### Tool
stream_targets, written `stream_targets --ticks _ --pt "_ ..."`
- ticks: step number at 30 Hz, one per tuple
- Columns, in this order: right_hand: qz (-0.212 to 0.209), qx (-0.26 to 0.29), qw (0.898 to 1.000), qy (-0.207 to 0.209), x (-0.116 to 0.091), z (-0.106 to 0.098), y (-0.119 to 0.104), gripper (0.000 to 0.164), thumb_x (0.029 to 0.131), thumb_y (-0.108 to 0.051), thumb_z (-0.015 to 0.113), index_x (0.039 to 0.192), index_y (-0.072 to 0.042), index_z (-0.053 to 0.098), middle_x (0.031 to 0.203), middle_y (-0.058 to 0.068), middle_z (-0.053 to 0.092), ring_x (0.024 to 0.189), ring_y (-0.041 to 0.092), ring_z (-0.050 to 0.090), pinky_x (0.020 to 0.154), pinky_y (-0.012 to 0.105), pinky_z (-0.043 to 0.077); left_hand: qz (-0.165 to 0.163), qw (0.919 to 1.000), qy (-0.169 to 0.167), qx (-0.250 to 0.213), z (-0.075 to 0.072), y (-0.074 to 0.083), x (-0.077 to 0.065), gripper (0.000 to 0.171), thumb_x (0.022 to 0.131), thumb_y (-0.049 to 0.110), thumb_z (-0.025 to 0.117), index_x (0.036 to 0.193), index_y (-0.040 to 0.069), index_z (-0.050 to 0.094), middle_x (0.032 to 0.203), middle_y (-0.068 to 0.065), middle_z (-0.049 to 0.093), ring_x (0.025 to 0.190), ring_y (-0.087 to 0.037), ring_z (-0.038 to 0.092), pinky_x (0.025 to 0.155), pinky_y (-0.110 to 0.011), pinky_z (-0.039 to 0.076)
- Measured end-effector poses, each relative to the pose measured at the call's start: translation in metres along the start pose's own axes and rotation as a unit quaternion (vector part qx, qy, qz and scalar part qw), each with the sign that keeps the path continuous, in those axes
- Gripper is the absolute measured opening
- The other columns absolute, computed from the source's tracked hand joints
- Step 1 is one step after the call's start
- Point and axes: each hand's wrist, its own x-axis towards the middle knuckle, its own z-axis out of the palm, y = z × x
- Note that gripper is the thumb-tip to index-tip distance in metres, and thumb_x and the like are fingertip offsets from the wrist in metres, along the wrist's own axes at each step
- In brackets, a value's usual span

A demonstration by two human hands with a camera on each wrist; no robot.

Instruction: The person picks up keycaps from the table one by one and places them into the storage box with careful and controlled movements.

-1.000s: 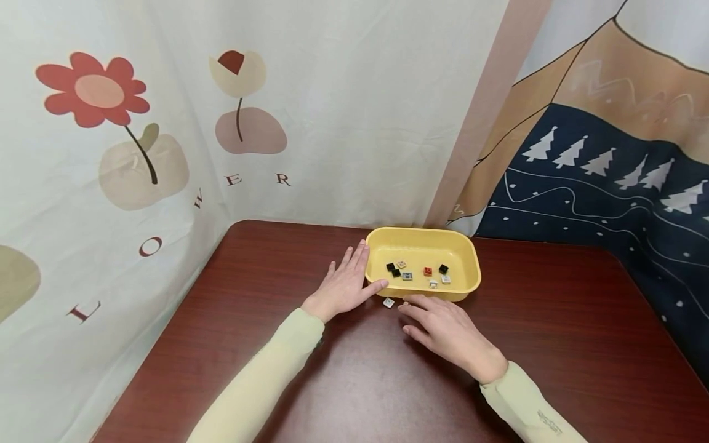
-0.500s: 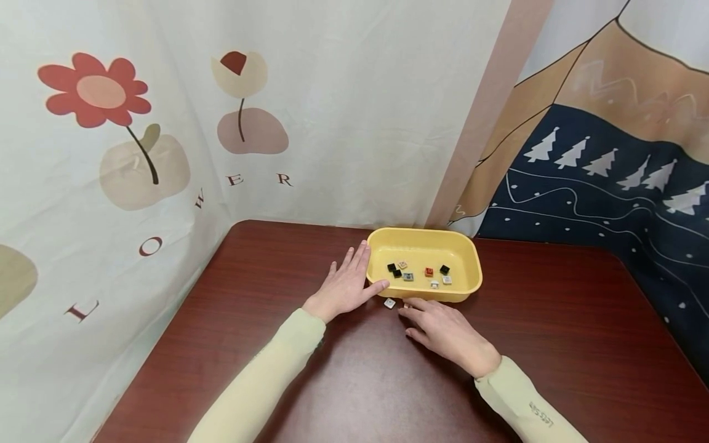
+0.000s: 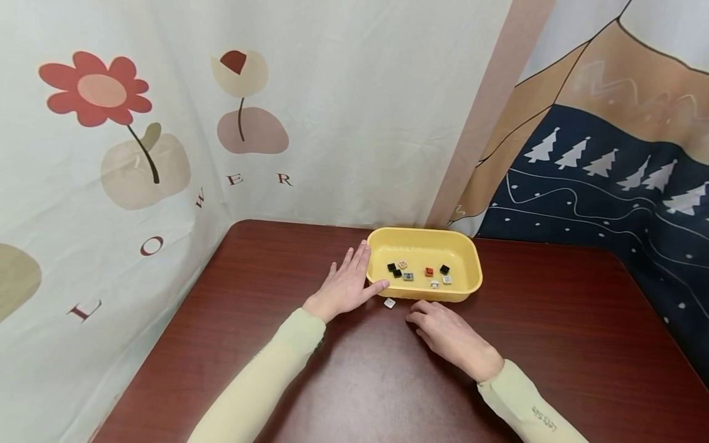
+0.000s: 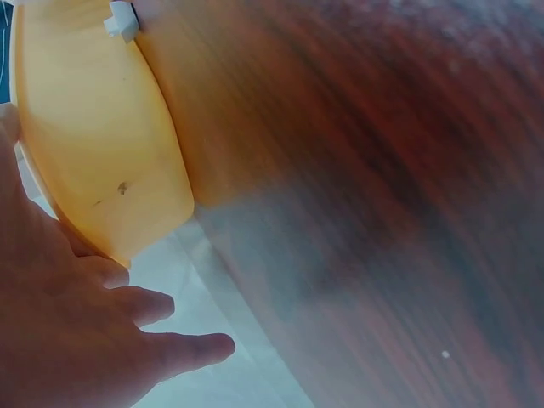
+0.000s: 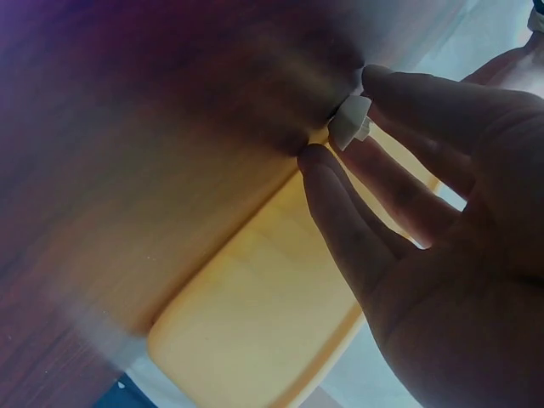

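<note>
In the head view my left hand [image 3: 340, 288] rests against the left end of a yellow plastic basin [image 3: 423, 246], fingers spread and thumb at the near rim. My right hand [image 3: 450, 333] is low over the table, just in front of the basin, with bent fingers. In the right wrist view its thumb and a finger pinch a pale keycap [image 5: 348, 123], which the head view hides. A white keycap [image 3: 389, 303] lies on the table between the hands, near the basin's front wall.
The basin holds several small keycaps: black [image 3: 445, 269], red [image 3: 429, 272], grey [image 3: 408, 277] and white [image 3: 447, 280] ones among them. A dark red-brown table [image 3: 266, 277] lies beneath. Patterned curtains [image 3: 354, 111] hang along its back and sides.
My right hand has drawn back slightly to the right and its fingers have curled in; the pale keycap under its fingertips is now hidden in the head view. The left hand stays put.
</note>
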Motion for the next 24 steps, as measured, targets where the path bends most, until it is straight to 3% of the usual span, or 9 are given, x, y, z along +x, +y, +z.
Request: stream_targets --ticks 13,24 --pt "0.008 -0.002 1.0 -0.003 -0.0025 -0.0023 -0.0018 0.012 0.081 -0.004 0.075 0.082 -0.014 0.068 0.08 -0.006 0.054 0.074 0.012 0.055 0.065 0.029 0.048 -0.006 1.0 -0.003 0.002 0.0005 0.0 0.0007 0.099 0.088 0.078 0.028 0.156 0.01 0.003 0.162 -0.003 0.0 0.146 -0.03 0.009 0.107 -0.062 0.023" --pt "0.014 0.005 1.0 -0.003 -0.0035 -0.0032 -0.0012 0.014 0.079 -0.003 0.076 0.079 -0.014 0.068 0.077 -0.006 0.052 0.069 0.012 0.055 0.059 0.027 0.047 -0.004 1.0 -0.004 0.002 -0.0002 0.0012 0.0001 0.099 0.089 0.077 0.029 0.156 0.009 0.004 0.162 -0.003 0.0 0.146 -0.03 0.008 0.107 -0.061 0.023"
